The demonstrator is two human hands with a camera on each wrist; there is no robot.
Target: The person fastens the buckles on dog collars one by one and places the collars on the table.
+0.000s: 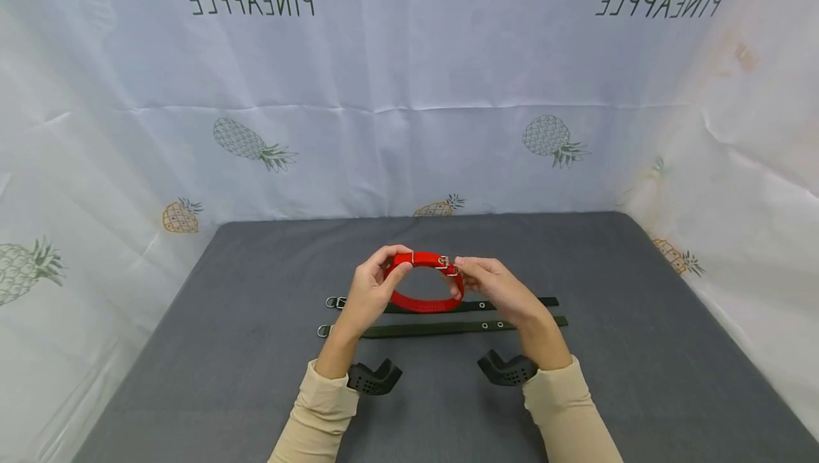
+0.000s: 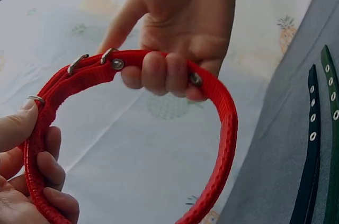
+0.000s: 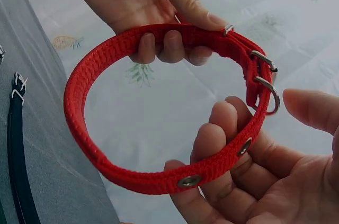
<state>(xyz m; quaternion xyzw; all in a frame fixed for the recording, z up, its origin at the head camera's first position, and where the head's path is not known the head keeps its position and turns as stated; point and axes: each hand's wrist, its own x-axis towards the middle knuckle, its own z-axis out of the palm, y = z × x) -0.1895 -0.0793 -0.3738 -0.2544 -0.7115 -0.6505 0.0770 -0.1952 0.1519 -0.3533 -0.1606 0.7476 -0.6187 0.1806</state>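
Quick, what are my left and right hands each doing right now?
Left hand: closed, holding the red collar between thumb and fingers.
Right hand: closed, holding the same collar, fingers curled round its band.

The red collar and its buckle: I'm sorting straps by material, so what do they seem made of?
Red collar: seemingly woven fabric, perhaps nylon, softly sheened; its ribbed texture shows.
Buckle: probably metal, smooth and silvery, going by its bright glints; any plating can't be told.
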